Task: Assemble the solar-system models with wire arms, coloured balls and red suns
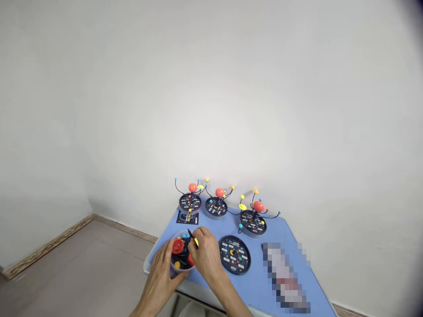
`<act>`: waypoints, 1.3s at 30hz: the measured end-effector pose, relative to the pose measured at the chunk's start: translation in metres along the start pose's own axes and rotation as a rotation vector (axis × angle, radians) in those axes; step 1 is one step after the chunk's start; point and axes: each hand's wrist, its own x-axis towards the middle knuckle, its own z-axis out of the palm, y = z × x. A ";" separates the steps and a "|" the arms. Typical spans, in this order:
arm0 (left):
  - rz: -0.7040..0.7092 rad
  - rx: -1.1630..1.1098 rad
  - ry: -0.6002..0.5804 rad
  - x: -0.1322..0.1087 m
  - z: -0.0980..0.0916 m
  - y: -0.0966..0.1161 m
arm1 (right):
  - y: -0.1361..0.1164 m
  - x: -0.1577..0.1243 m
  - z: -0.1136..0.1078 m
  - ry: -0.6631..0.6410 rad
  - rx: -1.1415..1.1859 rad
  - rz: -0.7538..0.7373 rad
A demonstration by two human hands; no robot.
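Observation:
On a blue table (264,281) sits a clear round bowl (181,255) full of small toy parts: red balls, black arms, yellow and blue beads. My left hand (161,275) cups the bowl's near left side, fingers curled against its wall. My right hand (206,255) reaches over the bowl's right rim, fingers pinched on a thin black arm with a yellow bead. Just right of that hand lies a flat black round base (234,254) with printed coloured marks.
Three assembled solar-system models stand along the table's far edge: left model (190,200), middle model (216,203), right model (254,218). A small dark card (187,217) lies under the left one. A blurred object (286,277) lies at the right. White wall behind, floor to the left.

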 end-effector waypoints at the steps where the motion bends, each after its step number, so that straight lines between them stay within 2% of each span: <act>1: 0.004 0.007 -0.003 0.000 -0.002 -0.003 | 0.008 -0.009 -0.009 0.009 0.027 -0.010; 4: 0.010 0.051 0.052 -0.003 -0.011 -0.005 | 0.053 -0.045 -0.041 0.044 0.126 -0.013; 5: 0.013 0.063 0.105 -0.004 -0.014 0.000 | 0.074 -0.058 -0.054 0.082 0.273 0.015; 7: 0.030 0.047 0.229 -0.008 -0.012 0.021 | 0.125 -0.080 -0.079 0.131 0.476 0.201; 9: 0.101 -0.063 0.310 -0.011 0.005 0.058 | 0.176 -0.089 -0.101 0.127 0.526 0.417; 10: 0.171 -0.133 0.279 -0.011 0.019 0.080 | 0.200 -0.088 -0.108 0.128 0.473 0.506; 12: 0.275 -0.248 0.063 -0.006 0.054 0.127 | 0.239 -0.078 -0.116 0.090 0.373 0.636; 14: 0.271 -0.315 -0.191 0.008 0.089 0.169 | 0.264 -0.059 -0.112 0.061 0.333 0.692; 15: 0.223 -0.331 -0.294 0.018 0.103 0.186 | 0.273 -0.049 -0.107 0.044 0.314 0.717; 18: -0.001 -0.289 -0.505 0.051 0.130 0.218 | 0.287 -0.023 -0.087 -0.022 0.253 0.778; 22: -0.054 -0.273 -0.596 0.081 0.143 0.229 | 0.293 -0.002 -0.067 -0.094 0.192 0.804; 28: -0.092 -0.255 -0.584 0.094 0.159 0.224 | 0.294 0.011 -0.061 -0.150 0.129 0.796; 39: -0.059 -0.254 -0.593 0.111 0.157 0.223 | 0.286 0.010 -0.068 -0.213 0.050 0.867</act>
